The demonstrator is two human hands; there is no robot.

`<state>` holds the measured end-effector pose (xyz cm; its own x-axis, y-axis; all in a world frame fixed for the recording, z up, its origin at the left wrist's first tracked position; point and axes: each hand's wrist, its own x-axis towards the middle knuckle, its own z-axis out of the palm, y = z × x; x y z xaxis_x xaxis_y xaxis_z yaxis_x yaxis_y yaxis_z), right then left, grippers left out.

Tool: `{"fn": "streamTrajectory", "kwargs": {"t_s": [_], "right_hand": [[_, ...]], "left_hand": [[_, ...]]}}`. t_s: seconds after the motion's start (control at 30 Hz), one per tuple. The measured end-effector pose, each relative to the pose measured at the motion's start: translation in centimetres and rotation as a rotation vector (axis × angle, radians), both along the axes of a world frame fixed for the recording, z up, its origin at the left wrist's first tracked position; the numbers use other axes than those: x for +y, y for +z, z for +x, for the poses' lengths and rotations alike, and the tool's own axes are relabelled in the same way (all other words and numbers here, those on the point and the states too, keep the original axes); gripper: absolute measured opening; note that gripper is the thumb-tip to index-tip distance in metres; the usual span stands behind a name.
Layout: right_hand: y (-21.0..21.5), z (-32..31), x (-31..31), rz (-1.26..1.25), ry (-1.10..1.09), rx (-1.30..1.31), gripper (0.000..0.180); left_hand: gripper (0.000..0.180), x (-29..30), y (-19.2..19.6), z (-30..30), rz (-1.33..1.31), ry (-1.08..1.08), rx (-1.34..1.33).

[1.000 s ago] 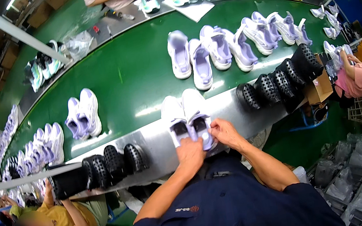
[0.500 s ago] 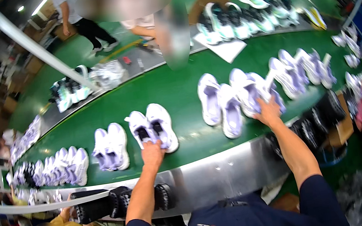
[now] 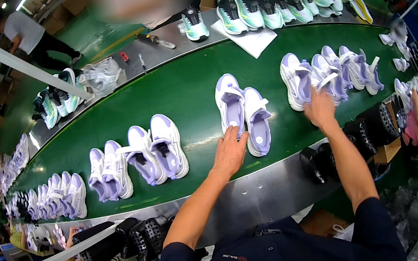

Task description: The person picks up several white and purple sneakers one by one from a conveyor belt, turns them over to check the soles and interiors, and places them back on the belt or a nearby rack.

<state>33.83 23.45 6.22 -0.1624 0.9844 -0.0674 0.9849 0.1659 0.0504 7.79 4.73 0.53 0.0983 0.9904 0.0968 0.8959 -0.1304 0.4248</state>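
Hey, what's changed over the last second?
The dark-lined white shoes went from the metal edge to the green tabletop at left and were let go. The left hand is now at the middle pair, the right hand at shoes farther right. The black studded items stayed put.

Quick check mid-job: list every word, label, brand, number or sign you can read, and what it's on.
Dark blue shirt: small pale lettering beside a red emblem; not transcribed here.
White-and-lavender shoes: any markings too small to read.
White sheet: no readable text.
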Motion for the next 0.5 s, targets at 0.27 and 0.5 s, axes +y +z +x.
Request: {"fn": "streamTrajectory", "kwargs": {"t_s": [0.27, 0.5], "right_hand": [[-6.8, -9.0, -16.1, -0.081, 0.325, 0.456, 0.042], [1.1, -5.2, -17.5, -0.089, 0.6, 0.571, 0.013]], "left_hand": [[0.03, 2.8, 0.7, -1.6, 0.033, -0.086, -0.064], [0.014, -8.0, 6.7, -0.2, 0.079, -0.075, -0.21]]}}
